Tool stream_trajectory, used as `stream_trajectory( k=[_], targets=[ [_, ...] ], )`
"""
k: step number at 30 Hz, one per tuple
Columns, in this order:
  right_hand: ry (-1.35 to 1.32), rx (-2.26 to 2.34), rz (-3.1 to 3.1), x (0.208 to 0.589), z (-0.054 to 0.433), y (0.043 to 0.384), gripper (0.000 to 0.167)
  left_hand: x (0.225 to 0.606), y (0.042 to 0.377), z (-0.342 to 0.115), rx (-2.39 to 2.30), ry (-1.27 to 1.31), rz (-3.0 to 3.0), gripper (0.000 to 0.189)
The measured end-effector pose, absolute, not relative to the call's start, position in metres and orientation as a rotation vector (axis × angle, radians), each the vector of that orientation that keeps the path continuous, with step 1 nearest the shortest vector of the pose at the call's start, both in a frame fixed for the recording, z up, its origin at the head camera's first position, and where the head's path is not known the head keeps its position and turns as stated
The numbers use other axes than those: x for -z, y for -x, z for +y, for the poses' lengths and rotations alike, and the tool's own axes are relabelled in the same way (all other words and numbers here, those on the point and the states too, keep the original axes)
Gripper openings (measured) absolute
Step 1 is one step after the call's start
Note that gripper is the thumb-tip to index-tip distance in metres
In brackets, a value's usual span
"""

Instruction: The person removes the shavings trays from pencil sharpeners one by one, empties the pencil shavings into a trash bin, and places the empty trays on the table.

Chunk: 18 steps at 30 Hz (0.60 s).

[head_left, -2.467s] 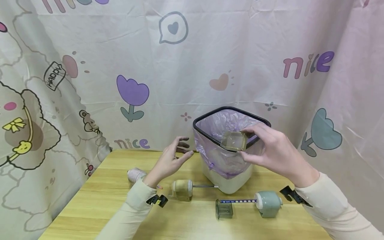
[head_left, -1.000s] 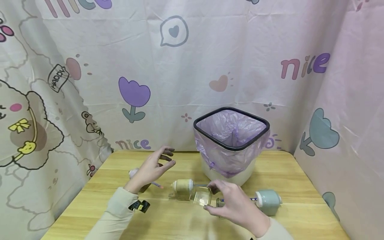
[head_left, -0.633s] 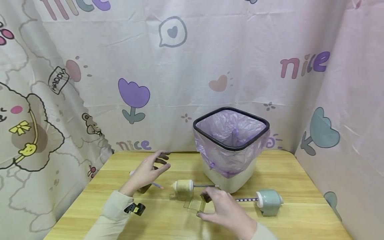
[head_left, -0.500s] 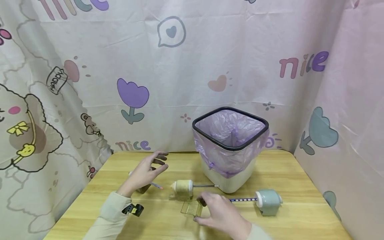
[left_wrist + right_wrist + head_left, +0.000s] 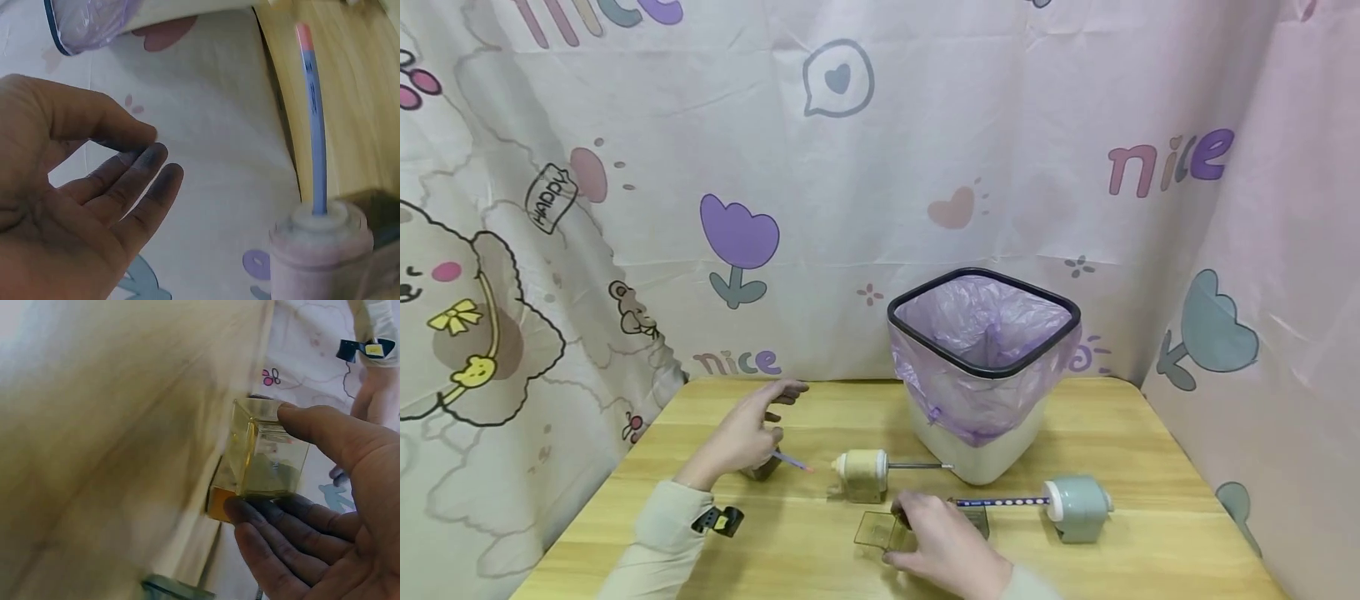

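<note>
My right hand [image 5: 943, 542] pinches a clear yellow shavings drawer [image 5: 272, 450] between thumb and fingers, low over the table. Just beyond it lies the yellow pencil sharpener [image 5: 861, 475], a dark pencil [image 5: 917, 466] sticking out to its right. My left hand [image 5: 741, 437] hovers with loosely bent fingers and holds nothing. Beside it in the left wrist view is a pink pencil sharpener [image 5: 319, 262] with a blue pencil [image 5: 314, 125] in it; in the head view the hand mostly hides that sharpener.
A white bin [image 5: 977, 458] with a purple liner and black rim stands at the back. To the right lies a green sharpener [image 5: 1081, 508] holding a dotted blue pencil [image 5: 1011, 502]. A grey-green drawer [image 5: 979, 519] is partly hidden behind my right hand. A printed curtain [image 5: 865, 167] hangs behind the table.
My right hand has brought the yellow drawer from over the bin's mouth down to the table, in front of the yellow sharpener. My left hand has drawn back to the left and lower.
</note>
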State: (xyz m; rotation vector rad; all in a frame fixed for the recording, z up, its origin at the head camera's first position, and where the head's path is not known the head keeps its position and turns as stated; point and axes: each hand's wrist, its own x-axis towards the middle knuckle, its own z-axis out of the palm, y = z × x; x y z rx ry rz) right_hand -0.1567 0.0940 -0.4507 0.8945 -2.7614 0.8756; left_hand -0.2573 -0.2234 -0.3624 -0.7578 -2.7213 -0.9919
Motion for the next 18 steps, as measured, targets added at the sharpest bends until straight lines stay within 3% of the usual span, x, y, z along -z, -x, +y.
stream_trajectory(
  k=[6,18],
  targets=[
    [-0.841,-0.866,-2.794,0.457,0.089,0.159,0.043,0.360,0.256,-0.243,0.848,0.753,-2.747,0.081],
    [-0.802,-0.870,-2.826,0.463,0.089,0.163,0.043,0.367,0.259,-0.269,0.800,0.635,-2.812,0.071]
  ],
)
